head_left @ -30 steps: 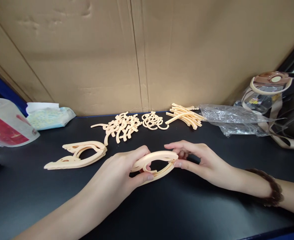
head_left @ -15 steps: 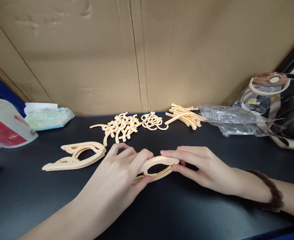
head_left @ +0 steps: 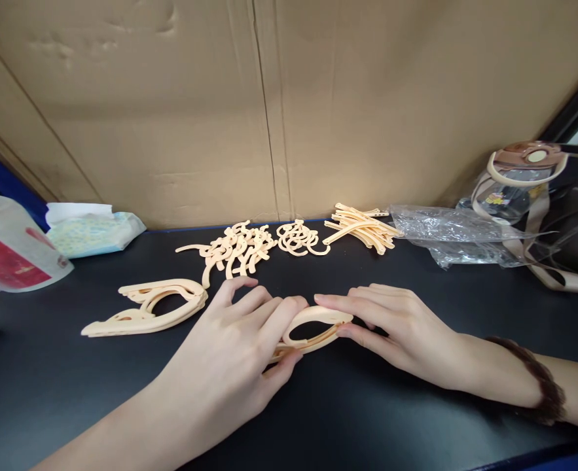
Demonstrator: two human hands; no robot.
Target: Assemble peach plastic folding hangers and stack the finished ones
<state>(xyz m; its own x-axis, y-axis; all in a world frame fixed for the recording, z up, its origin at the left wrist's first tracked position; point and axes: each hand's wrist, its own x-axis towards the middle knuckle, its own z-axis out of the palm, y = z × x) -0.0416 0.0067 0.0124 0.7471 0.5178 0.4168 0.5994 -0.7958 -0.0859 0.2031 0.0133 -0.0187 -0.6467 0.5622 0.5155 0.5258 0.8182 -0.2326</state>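
A cream plastic folding hanger point(head_left: 321, 315), folded into a rounded loop, is held low over the black table between both hands. My left hand point(head_left: 252, 333) is closed around its left part, thumb below and fingers above, covering that end. My right hand point(head_left: 399, 327) pinches the right tip between thumb and fingers. To the left of my left hand lie folded hangers point(head_left: 171, 320), stacked flat with their narrow ends pointing left. Behind the hands are a pile of curved cream pieces point(head_left: 239, 248), a heap of small hooks point(head_left: 298, 237) and a bundle of straight bars point(head_left: 364, 227).
Clear plastic bags point(head_left: 440, 232) lie at the back right, beside a strapped drink bottle point(head_left: 519, 183). A tissue pack point(head_left: 95, 229) and a white-and-red plastic package point(head_left: 16, 245) stand at the left. A cardboard wall point(head_left: 185, 118) rises behind the black table point(head_left: 367, 418).
My left fingers have shifted slightly to the right along the hanger. The right hand keeps its pinch at the tip with barely any movement.
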